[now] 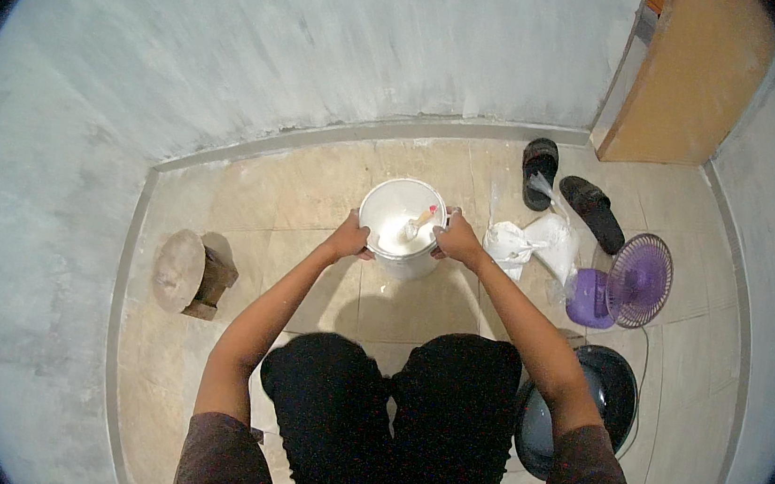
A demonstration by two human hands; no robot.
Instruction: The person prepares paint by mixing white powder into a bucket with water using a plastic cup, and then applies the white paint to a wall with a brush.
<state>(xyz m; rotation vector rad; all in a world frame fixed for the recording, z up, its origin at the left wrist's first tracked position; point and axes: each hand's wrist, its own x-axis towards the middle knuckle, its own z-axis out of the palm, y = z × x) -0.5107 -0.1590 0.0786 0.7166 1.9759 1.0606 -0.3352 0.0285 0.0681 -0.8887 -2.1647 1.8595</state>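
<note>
In the head view a white plastic bucket point(382, 251) is held at both sides, with white material inside and a brush point(419, 222) with a light handle and red tip in it. My left hand point(351, 236) grips the bucket's left rim and side. My right hand point(454, 238) is closed on the right rim. Just right of the bucket, white plastic bags point(551, 246) of white material lie on the tiled floor point(297, 289). My black-trousered knees are bent below the bucket.
A wooden stool-like object point(180, 269) stands at left. Two black slippers point(589, 208), a purple fan point(592, 297) with cord and a dark basin point(611, 407) with liquid are at right. Pale walls point(353, 30) surround the floor; a wooden door panel point(684, 75) stands at back right.
</note>
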